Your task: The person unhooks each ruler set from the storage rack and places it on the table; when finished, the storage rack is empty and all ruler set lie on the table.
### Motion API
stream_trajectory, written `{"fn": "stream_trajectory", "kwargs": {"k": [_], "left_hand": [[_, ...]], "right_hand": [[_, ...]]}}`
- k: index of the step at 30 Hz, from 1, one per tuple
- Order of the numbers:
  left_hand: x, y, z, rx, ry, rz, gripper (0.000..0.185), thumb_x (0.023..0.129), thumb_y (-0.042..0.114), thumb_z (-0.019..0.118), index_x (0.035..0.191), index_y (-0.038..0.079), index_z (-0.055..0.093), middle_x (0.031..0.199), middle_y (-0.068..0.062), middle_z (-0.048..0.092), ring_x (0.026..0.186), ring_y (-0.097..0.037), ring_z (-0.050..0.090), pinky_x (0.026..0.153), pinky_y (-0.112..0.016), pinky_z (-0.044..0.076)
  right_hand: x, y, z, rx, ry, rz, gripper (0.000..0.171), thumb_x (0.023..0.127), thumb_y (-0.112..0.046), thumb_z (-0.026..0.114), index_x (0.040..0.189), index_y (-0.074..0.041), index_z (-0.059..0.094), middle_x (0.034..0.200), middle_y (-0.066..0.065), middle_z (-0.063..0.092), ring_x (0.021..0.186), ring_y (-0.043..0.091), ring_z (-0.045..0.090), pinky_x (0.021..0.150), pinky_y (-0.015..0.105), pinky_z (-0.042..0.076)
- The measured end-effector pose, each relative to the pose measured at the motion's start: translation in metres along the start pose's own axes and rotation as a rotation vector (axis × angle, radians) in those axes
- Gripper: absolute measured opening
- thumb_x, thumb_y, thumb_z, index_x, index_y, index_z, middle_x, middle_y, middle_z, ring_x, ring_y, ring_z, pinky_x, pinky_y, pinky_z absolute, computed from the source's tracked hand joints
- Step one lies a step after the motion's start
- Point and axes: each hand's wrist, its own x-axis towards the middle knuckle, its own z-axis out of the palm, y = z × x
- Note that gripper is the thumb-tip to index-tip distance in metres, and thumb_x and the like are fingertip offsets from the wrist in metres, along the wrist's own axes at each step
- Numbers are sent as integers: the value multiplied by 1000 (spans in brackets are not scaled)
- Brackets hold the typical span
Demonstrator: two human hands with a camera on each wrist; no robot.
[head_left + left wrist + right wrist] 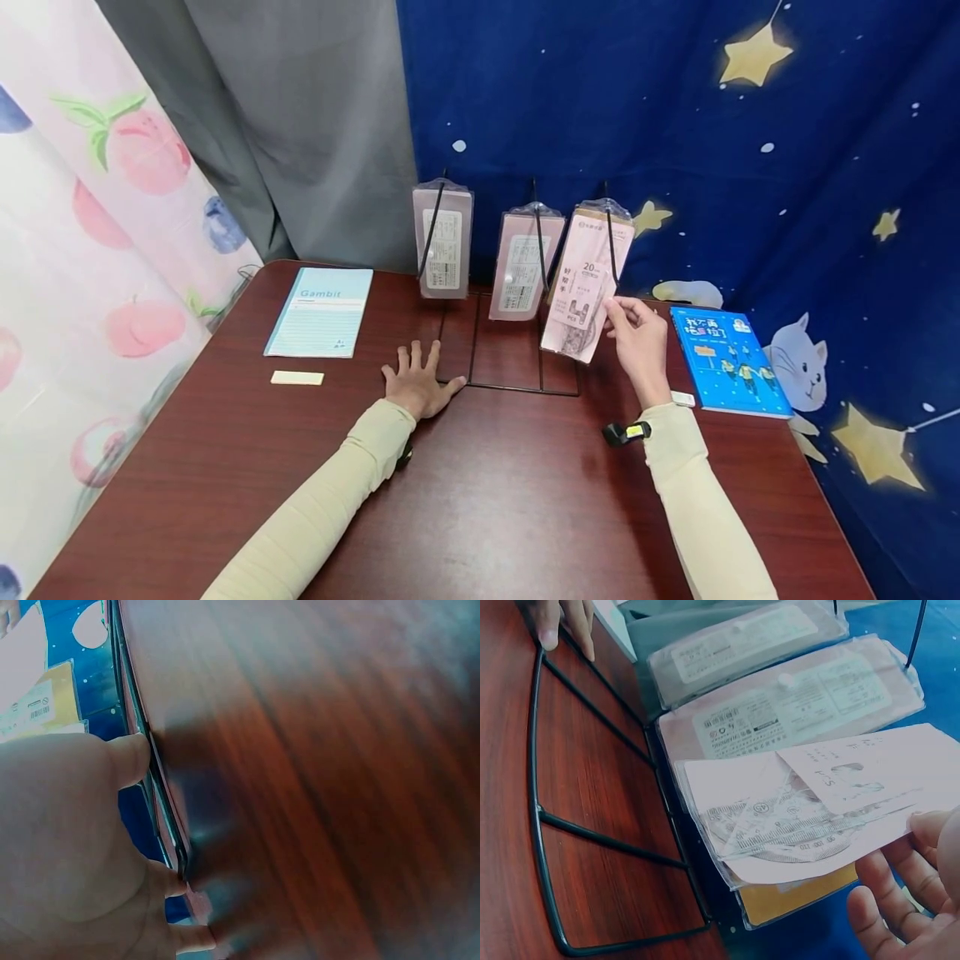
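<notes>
A black wire rack (510, 385) stands at the back of the dark red table (487, 500), with three packets hung on its hooks. My right hand (613, 308) pinches the right edge of the rightmost one, a pink packet of rulers (579, 312), which tilts forward off its hook. In the right wrist view the pink packet (802, 817) lies over a yellow-backed packet (795, 900), with my fingers (900, 900) under its corner. My left hand (416, 371) lies flat on the table with fingers spread, its thumb at the rack's front left corner. The left wrist view shows the palm (67, 847) beside the rack wire (161, 810).
Two more pink packets (442, 242) (523, 265) hang on the left and middle hooks. A light blue notebook (321, 311) and a cream strip (297, 377) lie at the left. A blue book (727, 360) and a small white piece (682, 398) lie at the right. Curtains close off the back.
</notes>
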Motion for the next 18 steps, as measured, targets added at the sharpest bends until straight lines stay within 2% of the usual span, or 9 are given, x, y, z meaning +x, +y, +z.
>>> {"fn": "stream_trajectory", "kwargs": {"k": [3,6,11,18], "left_hand": [[0,0,-2,7,-6,1,86,104,65,40,168,16,10,174,-23,7,161,-46,8,123,-71,16],[0,0,-3,8,-14,-1,86,104,66,39,168,16,10,174,-23,7,161,-45,7,123,-71,17],[-2,0,-4,-4,-3,0,88,103,67,41,168,16,11,174,-23,8,161,-46,8,122,-71,17],[0,0,-4,-10,-43,-8,89,103,67,39,169,17,6,174,-22,2,161,-45,3,123,-71,14]], "right_hand": [[-5,-3,-3,7,-14,0,33,100,-27,71,114,3,74,77,-10,70,68,11,69,65,15,56],[-12,-5,-5,1,-19,5,34,100,-29,71,114,2,74,75,-17,67,67,9,68,66,16,56],[-21,-7,-9,-12,-16,18,35,101,-30,70,115,1,74,77,-18,68,69,7,66,68,18,58],[-35,-11,-15,-21,-7,47,31,101,-29,70,115,-2,75,81,-10,70,67,3,65,69,17,57]]}}
